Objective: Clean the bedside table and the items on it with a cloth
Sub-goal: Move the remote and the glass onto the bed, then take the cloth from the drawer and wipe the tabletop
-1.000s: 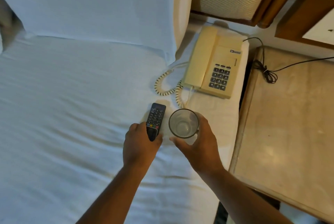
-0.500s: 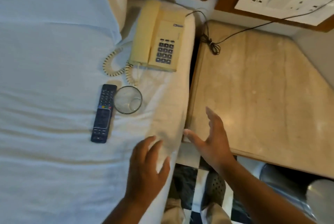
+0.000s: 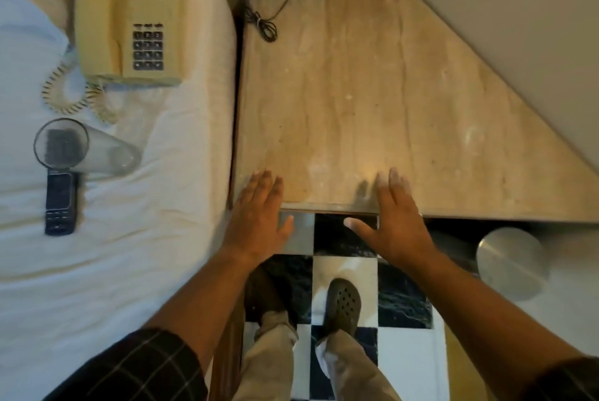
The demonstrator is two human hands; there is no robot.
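Note:
The beige stone top of the bedside table fills the upper right, bare apart from a coiled black cord at its back left. My left hand and my right hand hover side by side over its front edge, fingers spread, holding nothing. On the white bed to the left lie a cream telephone, a clear drinking glass and a black remote control. No cloth is in view.
A round metal bin lid sits on the floor under the table's front right. Black and white floor tiles show below my hands, with my shoes on them. A wall borders the table on the right.
My hands have left the remote control and glass on the bed and swung right to the table's front edge. The view has turned right and down.

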